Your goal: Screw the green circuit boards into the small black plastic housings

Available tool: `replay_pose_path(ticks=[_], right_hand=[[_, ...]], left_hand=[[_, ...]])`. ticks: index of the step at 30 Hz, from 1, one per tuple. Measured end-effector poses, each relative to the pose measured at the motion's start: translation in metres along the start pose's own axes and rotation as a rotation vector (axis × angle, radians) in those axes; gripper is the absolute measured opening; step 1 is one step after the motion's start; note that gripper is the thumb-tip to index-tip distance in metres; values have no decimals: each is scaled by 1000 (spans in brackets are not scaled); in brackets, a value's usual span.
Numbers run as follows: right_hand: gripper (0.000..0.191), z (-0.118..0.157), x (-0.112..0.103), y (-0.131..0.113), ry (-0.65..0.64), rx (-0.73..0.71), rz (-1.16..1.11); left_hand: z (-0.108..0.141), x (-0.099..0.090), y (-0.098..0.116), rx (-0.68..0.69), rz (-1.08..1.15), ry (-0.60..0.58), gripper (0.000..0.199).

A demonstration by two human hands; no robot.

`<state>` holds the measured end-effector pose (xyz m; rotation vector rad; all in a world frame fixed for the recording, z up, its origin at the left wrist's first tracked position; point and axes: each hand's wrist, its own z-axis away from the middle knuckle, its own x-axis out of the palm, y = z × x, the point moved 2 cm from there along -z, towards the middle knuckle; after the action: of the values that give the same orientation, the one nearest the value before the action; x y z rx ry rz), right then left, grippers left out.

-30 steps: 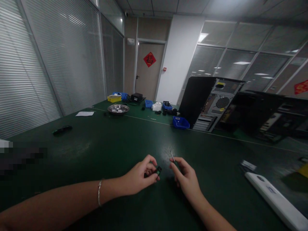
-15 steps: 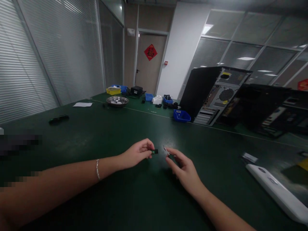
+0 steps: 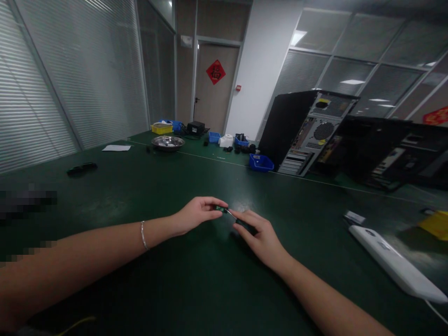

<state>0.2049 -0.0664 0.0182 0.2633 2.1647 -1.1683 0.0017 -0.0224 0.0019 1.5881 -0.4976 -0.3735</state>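
Between the thumb and fingers of my left hand [image 3: 196, 215] is a small green circuit board [image 3: 220, 209], its far end dark. My right hand [image 3: 261, 233] is closed around a dark-handled screwdriver [image 3: 231, 214] with a thin metal shaft. The shaft points left and its tip meets the right end of the board, or lies very close to it. Most of the handle is hidden by my right fingers. Both hands are above the dark green table [image 3: 196, 289].
A white power strip [image 3: 395, 263] lies at the right, near a yellow object [image 3: 436, 225]. Computer towers [image 3: 308, 135] stand behind, beside a blue bin [image 3: 261, 162]. A metal bowl [image 3: 168, 143] and white paper [image 3: 116, 148] lie at the back left, a dark object [image 3: 82, 169] nearer.
The screwdriver tip has closed the gap to the circuit board. My left fingers have straightened along the board, which now sits slightly higher. The whole view has shifted a little.
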Motion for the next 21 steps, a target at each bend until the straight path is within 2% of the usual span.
replay_pose_path(ticks=[5, 9, 13, 18, 21], right_hand=[[36, -3, -3, 0, -26, 19, 8], [35, -15, -10, 13, -54, 5, -2], [36, -23, -16, 26, -27, 4, -4], [36, -22, -16, 29, -45, -20, -3], [34, -21, -13, 29, -66, -35, -4]], left_hand=[[-4, 3, 1, -16, -63, -12, 28], [-24, -3, 1, 0, -125, -36, 26], [-40, -7, 0, -7, -135, -35, 25], [-30, -3, -1, -29, -156, -83, 25], [-24, -1, -2, 10, -188, -97, 25]])
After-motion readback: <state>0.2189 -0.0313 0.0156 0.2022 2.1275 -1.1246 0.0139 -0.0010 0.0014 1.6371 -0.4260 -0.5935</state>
